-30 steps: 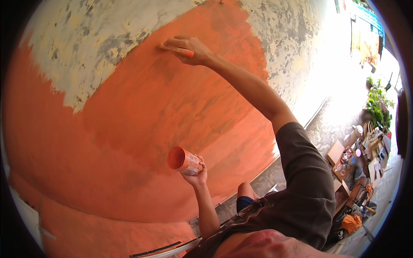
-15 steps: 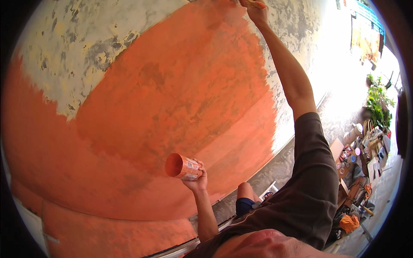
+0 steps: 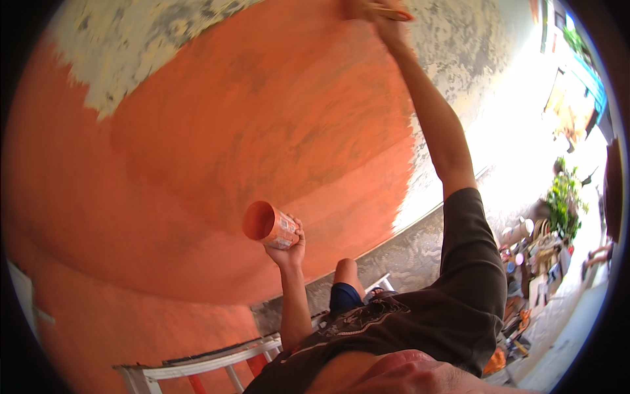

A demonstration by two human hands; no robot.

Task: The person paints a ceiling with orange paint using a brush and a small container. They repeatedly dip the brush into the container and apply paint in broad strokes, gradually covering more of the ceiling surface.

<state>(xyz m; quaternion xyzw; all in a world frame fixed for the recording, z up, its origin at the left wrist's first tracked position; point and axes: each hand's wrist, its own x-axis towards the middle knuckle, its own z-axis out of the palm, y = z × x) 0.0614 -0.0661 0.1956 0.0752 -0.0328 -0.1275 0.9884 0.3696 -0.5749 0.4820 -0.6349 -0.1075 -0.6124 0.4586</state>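
Observation:
An orange paint can (image 3: 283, 231), its mouth tipped toward the left, is gripped from its right side by my left hand (image 3: 290, 249). Orange coats the inside of the can; how much paint is in it cannot be made out. At the top of the view, my raised right hand (image 3: 392, 31) is closed around a paintbrush (image 3: 392, 13). The brush head points left against the wall (image 3: 275, 111) and is smeared by motion. Orange paint covers much of that wall, darker and patchy in the middle. Patchy grey and cream surface (image 3: 453, 52) shows along the upper left and right of the paint.
White ladder-like rails (image 3: 197, 369) run below my left arm. My bent knee (image 3: 348, 270) is near the wall's foot. On the right lie piled odds and ends (image 3: 538, 262), an orange cloth (image 3: 495, 361) and a leafy plant (image 3: 566, 200).
The brush and right hand have shifted slightly down in view, with the brush head farther left. The can appears higher and a little left. The whole view has tilted, showing more white rails.

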